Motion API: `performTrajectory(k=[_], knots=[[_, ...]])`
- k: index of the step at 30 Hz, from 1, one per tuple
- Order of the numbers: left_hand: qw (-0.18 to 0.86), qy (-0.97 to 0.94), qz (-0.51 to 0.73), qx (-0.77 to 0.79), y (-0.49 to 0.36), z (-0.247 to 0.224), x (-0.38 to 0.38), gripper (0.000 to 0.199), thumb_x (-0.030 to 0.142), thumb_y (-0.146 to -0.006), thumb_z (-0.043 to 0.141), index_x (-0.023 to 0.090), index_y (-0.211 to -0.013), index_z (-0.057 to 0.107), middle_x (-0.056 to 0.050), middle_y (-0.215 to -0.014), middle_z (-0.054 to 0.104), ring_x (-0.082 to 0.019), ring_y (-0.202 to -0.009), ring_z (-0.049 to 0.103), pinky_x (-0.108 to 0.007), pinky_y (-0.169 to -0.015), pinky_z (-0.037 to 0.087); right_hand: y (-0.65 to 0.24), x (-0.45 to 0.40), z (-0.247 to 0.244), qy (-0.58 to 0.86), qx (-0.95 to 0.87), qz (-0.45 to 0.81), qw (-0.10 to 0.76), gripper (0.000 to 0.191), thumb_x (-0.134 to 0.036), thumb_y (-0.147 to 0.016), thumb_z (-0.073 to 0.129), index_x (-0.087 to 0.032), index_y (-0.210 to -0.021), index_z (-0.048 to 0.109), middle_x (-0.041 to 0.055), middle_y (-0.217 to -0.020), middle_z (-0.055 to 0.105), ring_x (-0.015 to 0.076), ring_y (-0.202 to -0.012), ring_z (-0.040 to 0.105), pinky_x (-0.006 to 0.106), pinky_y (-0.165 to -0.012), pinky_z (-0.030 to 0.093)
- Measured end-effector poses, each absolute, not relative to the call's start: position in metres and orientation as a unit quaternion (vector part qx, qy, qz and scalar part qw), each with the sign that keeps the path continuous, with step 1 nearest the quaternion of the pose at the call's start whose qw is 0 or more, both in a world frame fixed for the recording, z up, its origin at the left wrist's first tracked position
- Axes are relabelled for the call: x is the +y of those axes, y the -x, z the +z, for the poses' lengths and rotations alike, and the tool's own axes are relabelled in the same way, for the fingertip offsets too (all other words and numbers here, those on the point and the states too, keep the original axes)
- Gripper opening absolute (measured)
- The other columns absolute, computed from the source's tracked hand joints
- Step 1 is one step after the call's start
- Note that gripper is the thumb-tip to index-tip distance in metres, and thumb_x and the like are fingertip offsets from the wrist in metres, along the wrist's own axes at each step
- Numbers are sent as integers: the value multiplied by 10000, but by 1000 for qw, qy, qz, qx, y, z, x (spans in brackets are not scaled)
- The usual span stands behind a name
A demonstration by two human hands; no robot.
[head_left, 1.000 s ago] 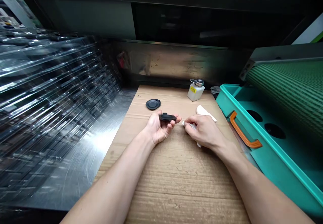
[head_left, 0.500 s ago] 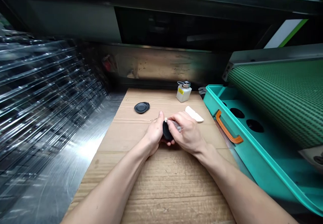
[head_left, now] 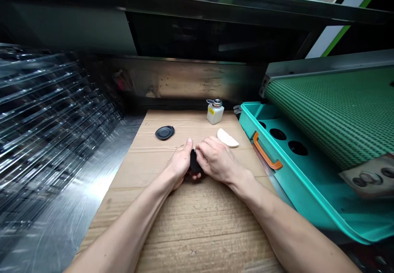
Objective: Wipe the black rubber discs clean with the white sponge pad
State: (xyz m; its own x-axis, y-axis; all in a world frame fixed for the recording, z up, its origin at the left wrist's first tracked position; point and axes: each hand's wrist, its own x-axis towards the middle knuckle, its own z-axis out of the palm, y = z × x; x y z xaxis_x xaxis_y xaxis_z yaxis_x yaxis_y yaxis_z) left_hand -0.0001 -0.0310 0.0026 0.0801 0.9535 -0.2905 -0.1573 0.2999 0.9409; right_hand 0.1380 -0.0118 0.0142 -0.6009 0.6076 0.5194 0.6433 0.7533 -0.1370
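Left hand holds a black oval part near the middle of the cardboard sheet, its fingers curled around the part. Change from the earlier view: right hand has closed in on the part. Its fingers are pinched together on a white-tipped tool, with the tip at the part's far edge; whether they touch cannot be determined. A round black disc lies far left on the sheet, a white pad lies just beyond the right hand, and a dispensing bottle with a yellow label stands at the far edge. To the right sit a teal tray with an orange handle and a green ribbed belt.
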Motion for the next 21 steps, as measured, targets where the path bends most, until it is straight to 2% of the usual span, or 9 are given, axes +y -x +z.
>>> performTrajectory(k=[6, 9, 15, 18, 21], knots=[[624, -392, 446, 508, 1, 3, -32, 573, 650, -837, 434, 139, -618, 575, -69, -433, 573, -182, -341, 534, -245, -308, 360, -138, -13, 14, 350, -890, -10, 292, 179, -219, -925, 435, -180, -838, 587, 64, -836, 597, 186, -804, 497, 303, -745, 414], [634, -383, 456, 493, 2, 4, -33, 599, 674, -828, 430, 120, -686, 608, -73, -479, 597, -180, -380, 557, -244, -336, 379, -139, -10, 12, 363, -878, 17, 312, 177, -223, -921, 455, -180, -851, 611, 61, -826, 612, 184, -791, 521, 303, -734, 423], [645, -352, 533, 419, 6, 8, -30, 646, 701, -824, 415, 111, -956, 644, -66, -634, 658, -153, -480, 583, -243, -426, 433, -140, -12, 24, 388, -797, 111, 451, 160, -224, -918, 505, -197, -932, 662, 41, -856, 654, 158, -791, 577, 280, -752, 452], [645, -350, 554, 394, 8, 6, -28, 642, 700, -819, 432, 119, -982, 650, -60, -667, 667, -145, -521, 590, -222, -435, 409, -133, -22, 28, 369, -794, 159, 455, 158, -233, -914, 514, -209, -943, 668, 41, -886, 658, 162, -818, 593, 283, -756, 469], [622, -350, 577, 397, 9, 4, -26, 626, 690, -811, 464, 118, -957, 670, -58, -697, 677, -152, -593, 611, -221, -481, 420, -126, -29, 25, 330, -818, 177, 437, 147, -208, -900, 520, -211, -936, 663, 50, -934, 653, 180, -906, 592, 304, -824, 470]])
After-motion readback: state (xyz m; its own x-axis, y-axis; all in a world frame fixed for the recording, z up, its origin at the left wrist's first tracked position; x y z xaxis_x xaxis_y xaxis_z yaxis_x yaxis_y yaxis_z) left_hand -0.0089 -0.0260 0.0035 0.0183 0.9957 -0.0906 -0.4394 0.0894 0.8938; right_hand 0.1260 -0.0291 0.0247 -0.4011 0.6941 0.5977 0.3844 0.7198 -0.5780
